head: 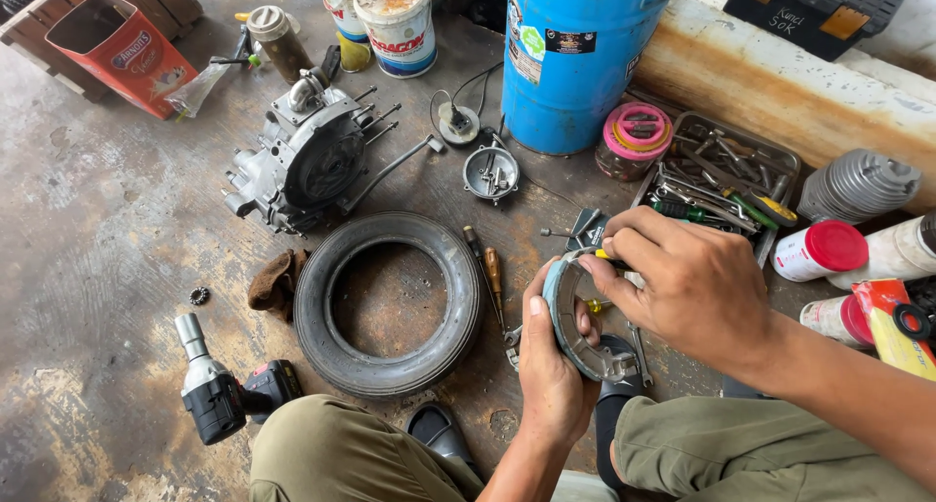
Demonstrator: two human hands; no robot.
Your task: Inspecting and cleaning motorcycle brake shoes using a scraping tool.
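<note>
Your left hand (551,366) wraps the curved brake shoe (575,317) from below, fingers closed on its lower arc. Your right hand (687,283) pinches its upper end. Just left lies the tyre (390,302); beyond, the tool tray (721,175).

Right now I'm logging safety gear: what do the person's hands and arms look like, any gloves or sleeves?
Both are bare. The left hand and right hand wear no gloves, rings or watch that show. No sleeves reach the forearms in view. Olive-green trousers cover the knees below them.
</note>
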